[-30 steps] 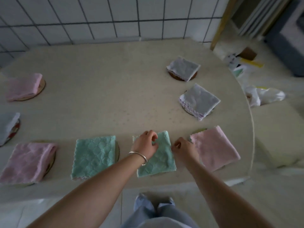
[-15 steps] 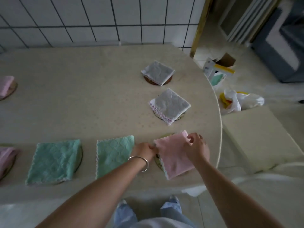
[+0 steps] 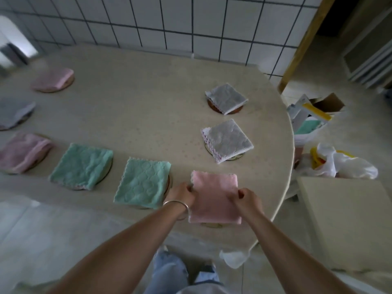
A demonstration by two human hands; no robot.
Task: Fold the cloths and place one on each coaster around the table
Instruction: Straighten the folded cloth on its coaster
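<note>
Both hands hold the folded pink cloth (image 3: 214,196) at the near edge of the bench (image 3: 135,107). The left hand (image 3: 181,194) has its fingers curled over the cloth's left edge, a metal bangle (image 3: 177,205) round the wrist. The right hand (image 3: 247,198) has its fingers curled over the right edge, pinching it. The cloth lies flat between the two sets of fingers, and a sliver of coaster (image 3: 212,225) shows under its near edge.

Just left of the left fingers lies a folded green cloth (image 3: 143,183), with the brown rim of its coaster showing at its right side. Further left lies a second green cloth (image 3: 81,166) on its own coaster, and beyond that a folded pink one (image 3: 23,152), blurred. Beyond the fingers, further from the person, a grey cloth with a scalloped trim (image 3: 228,141) sits on a pale coaster, and behind it another grey cloth (image 3: 226,98) sits on a brown coaster. Far to the left, well apart from the fingers, are a blurred grey cloth (image 3: 14,112) and a pink cloth (image 3: 54,78) on a round coaster.

To the right of the right fingers, off the bench, a white plastic bag (image 3: 347,166) and an open cardboard box (image 3: 324,105) lie on the floor. A tiled wall (image 3: 169,22) runs behind the bench.
</note>
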